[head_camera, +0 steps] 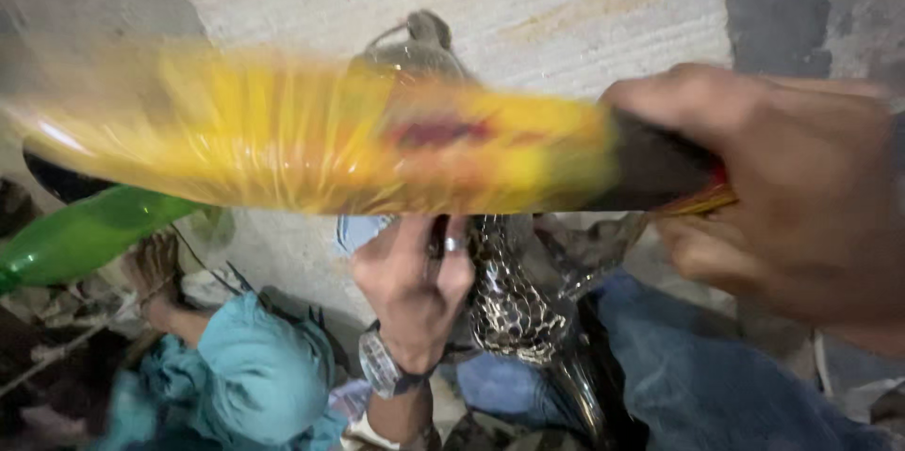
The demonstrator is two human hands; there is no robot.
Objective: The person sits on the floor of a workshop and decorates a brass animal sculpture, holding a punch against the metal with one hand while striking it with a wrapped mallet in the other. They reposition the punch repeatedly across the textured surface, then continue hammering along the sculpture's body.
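Blurry yellow plastic wrapper stretching across mid-frame, right hand gripping its dark end, left hand with wristwatch closed around a spotted clear plastic bag just below, green plastic bottle at left

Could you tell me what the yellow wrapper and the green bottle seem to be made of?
The yellow wrapper, gripped at its dark end by the right hand, looks like thin glossy plastic film: it shows shiny streaks and fine creases, though motion blur leaves this open. The green bottle looks like translucent plastic, smooth and glossy, with light glowing through it.
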